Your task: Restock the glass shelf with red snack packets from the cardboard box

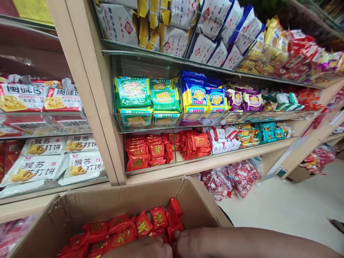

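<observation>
Many small red snack packets with gold lettering lie in an open cardboard box right in front of me. My left hand is low in the box among them, its fingers curled and largely out of sight at the bottom edge. What it grips, if anything, is hidden. Beside it, nearly touching, my right hand reaches in from the right with closed fingers. Its fingertips meet a red snack packet at the right end of the pile.
Behind the box, the lowest glass-fronted shelf holds similar red packets. Green biscuit packs and blue ones stand above. White cracker packs fill shelves at left. Bagged goods lie on the floor under the shelf.
</observation>
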Tool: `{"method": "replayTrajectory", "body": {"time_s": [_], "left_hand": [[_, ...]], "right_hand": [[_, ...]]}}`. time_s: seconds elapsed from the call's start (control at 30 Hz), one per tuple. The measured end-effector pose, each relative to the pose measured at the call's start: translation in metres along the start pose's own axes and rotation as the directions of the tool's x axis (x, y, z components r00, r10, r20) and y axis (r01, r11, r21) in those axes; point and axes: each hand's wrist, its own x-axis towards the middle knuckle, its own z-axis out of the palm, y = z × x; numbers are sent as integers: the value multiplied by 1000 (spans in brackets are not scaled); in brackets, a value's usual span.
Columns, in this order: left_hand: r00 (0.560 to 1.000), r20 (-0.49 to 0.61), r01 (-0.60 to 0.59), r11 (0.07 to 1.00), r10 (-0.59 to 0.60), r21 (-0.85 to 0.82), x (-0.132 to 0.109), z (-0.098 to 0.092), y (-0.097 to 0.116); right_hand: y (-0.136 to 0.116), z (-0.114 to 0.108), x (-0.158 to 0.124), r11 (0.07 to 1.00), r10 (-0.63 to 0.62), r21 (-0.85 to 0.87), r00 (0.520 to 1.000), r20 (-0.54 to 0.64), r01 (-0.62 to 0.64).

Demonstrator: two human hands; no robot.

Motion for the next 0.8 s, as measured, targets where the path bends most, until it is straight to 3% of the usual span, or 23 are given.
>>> {"method": "replayTrajectory", "body": {"time_s": [0.1,0.17,0.27,0.33,0.43,0.5,0.57,0.63,0.7,0.8], "left_hand": [[994,83,71,997,-71,-1,-16,-32,10],[995,2,95,994,-95,-56,-28,-51,12],[978,-79,180,973,-193,-146,-42,-71,8],[962,-136,196,945,-237,-262,-44,-79,4],[945,-207,112,846,-252,-521,-39,-81,1],[938,-236,15,710,-254,-704,-31,-80,3],[919,-299,-98,584,-258,-806,-24,-79,8],[874,-408,-220,533,-264,-817,-19,-79,12],[805,-514,-324,506,-296,-799,-17,-81,16],[722,-570,-444,369,-392,-817,-16,-85,18]], "right_hand": [[1,-11,1,993,-108,-45,990,92,112],[3,-23,-2,996,-82,-35,993,85,85],[7,-44,-13,979,-1,202,990,-141,30],[9,-62,-22,925,94,378,939,-331,41],[7,-92,-34,796,346,604,790,-506,38],[5,-111,-41,666,516,742,670,-534,78],[3,-125,-45,600,581,786,595,-556,150],[2,-133,-47,587,579,779,558,-594,221],[1,-137,-47,553,577,785,552,-603,279],[-2,-138,-42,384,634,851,567,-526,359]]}}
